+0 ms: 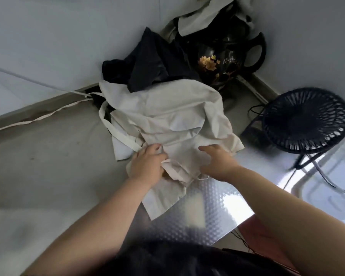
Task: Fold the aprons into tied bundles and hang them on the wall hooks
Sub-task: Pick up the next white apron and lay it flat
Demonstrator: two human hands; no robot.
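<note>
A cream apron (167, 114) lies crumpled across the metal table (197, 206), its long ties (48, 114) trailing off to the left along the wall. My left hand (146, 164) grips the apron's near edge with curled fingers, a strap running under them. My right hand (217, 162) rests on the same cloth just to the right, fingers bent and pressing down on the fabric. A dark navy apron (147, 64) lies heaped behind the cream one. Another cream cloth (199, 18) is draped at the top, in the corner. No wall hooks are in view.
A black pot with a gold flower print (227, 56) stands in the corner behind the aprons. A small black fan (305, 122) on a stand sits at the table's right side, with cables (327, 186) trailing from it. Grey walls close the back.
</note>
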